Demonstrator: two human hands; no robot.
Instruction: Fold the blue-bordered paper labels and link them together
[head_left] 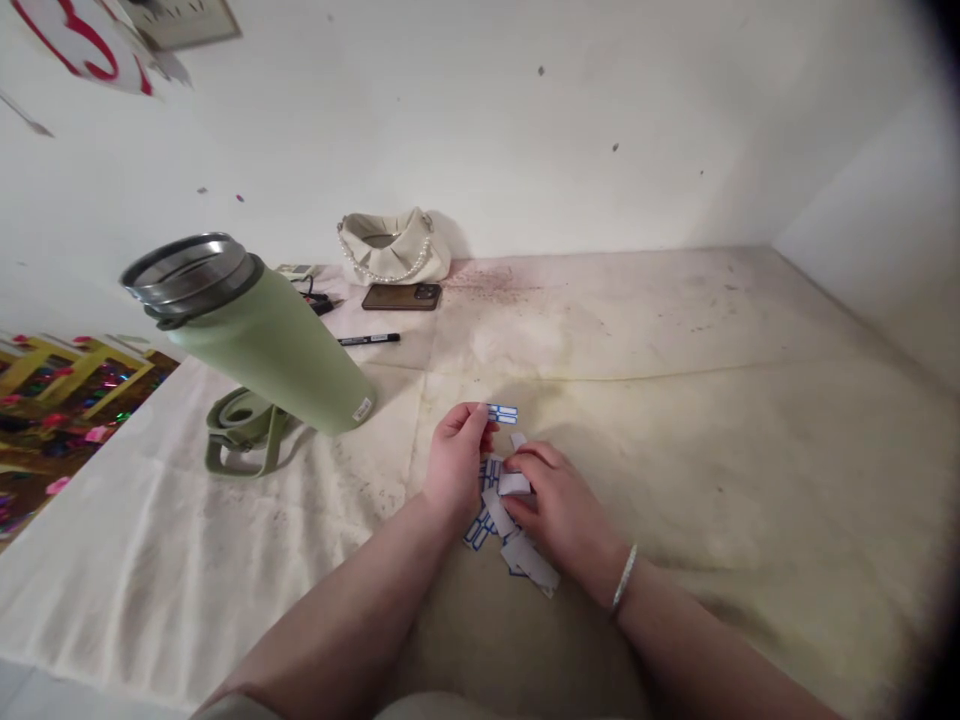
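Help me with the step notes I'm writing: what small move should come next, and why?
Probably lift the white slip with the right hand and bring it to the left hand: the right seems to pinch it, the left holds a blue-bordered slip, and loose slips lie beneath.

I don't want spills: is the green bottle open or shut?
Open: the green bottle shows a bare metal rim, and a green lid lies beside it.

Paper slips (496, 512) partly hidden, wall sign (86, 45) cropped
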